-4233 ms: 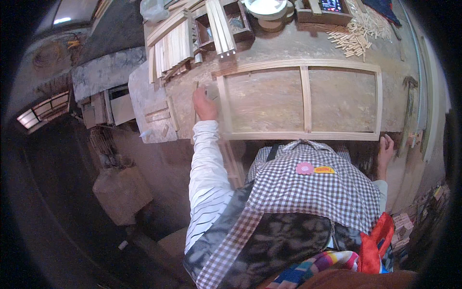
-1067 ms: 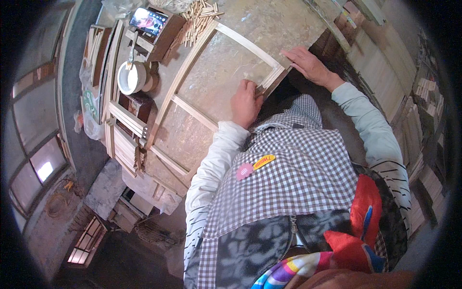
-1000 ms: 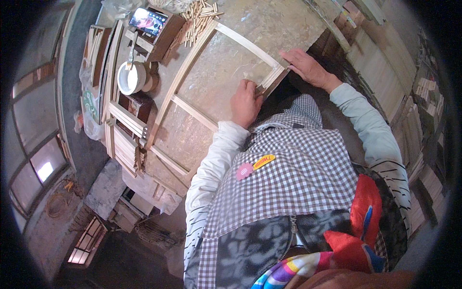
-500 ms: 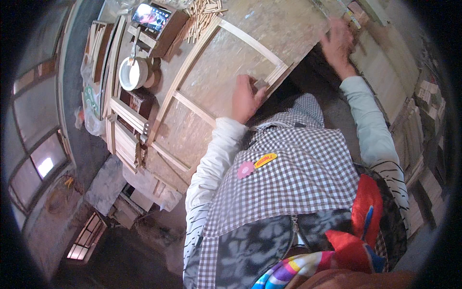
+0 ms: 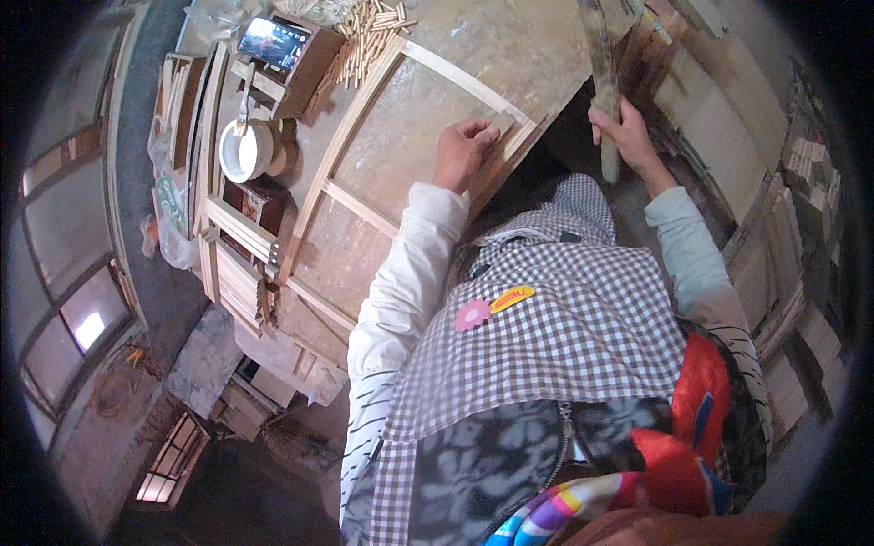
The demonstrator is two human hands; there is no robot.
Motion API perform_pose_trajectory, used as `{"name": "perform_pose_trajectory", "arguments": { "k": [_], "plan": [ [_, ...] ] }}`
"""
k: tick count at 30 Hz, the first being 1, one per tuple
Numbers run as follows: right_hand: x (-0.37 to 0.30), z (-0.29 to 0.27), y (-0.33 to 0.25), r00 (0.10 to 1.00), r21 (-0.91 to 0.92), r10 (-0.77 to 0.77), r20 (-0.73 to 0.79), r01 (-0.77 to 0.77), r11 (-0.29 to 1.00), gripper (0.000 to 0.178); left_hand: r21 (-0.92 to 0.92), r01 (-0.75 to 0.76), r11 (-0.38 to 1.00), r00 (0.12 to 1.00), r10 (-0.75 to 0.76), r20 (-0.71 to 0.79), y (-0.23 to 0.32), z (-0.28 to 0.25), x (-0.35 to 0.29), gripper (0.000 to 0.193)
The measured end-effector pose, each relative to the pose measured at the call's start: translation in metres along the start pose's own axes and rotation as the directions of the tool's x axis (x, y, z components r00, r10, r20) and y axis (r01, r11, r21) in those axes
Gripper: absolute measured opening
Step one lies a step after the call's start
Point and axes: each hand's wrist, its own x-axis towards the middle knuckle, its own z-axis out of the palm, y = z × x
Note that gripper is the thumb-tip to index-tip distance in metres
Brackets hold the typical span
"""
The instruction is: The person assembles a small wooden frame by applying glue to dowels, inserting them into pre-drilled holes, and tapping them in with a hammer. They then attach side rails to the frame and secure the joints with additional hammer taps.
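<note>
My left hand has its thumb and fingers pinched on a small brownish block. It sits just above the near right corner of a pale wooden frame, which lies on the worktable. My right hand is wrapped round a long wooden stick, held off the table's right edge. Its rounded lower end points toward me, and the upper part reaches over the table corner.
Beyond the frame lies a pile of wooden dowels. At left are a white pot with a brush, a phone on a wooden box, and stacked strips. Boards stand at right.
My right hand has drawn back from the far right and now holds the wooden stick. My left hand has shifted slightly up toward the frame corner with the small block.
</note>
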Motion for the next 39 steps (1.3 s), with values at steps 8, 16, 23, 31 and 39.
{"name": "perform_pose_trajectory", "arguments": {
  "k": [8, 16, 23, 31, 39],
  "plan": [
    [-0.017, 0.02, -0.027, 0.981, -0.146, 0.157, -0.115, -0.173, 0.974, 0.047, 0.04, -0.053, 0.998, 0.998, 0.054, -0.019, -0.008, 0.01, 0.02, 0.01],
    [-0.058, 0.014, -0.037, 0.999, -0.487, 0.033, 0.026, -0.016, 0.873, 0.046, 0.18, -0.026, 0.983, 0.995, 0.043, -0.091, -0.009, 0.012, 0.028, 0.013],
    [-0.064, 0.015, -0.036, 0.972, -0.631, -0.129, 0.196, 0.226, 0.742, 0.037, 0.189, -0.014, 0.982, 0.988, 0.043, -0.149, -0.008, 0.02, 0.026, 0.012],
    [-0.064, 0.013, -0.041, 0.955, -0.6, -0.236, 0.179, 0.297, 0.743, 0.033, 0.221, -0.03, 0.975, 0.983, 0.07, -0.173, -0.004, 0.026, 0.022, 0.013],
    [-0.035, 0.008, -0.049, 0.99, -0.653, -0.097, 0.098, 0.137, 0.745, 0.038, 0.161, -0.098, 0.982, 0.984, 0.12, -0.131, -0.011, 0.026, 0.021, 0.017]
  ]
}}
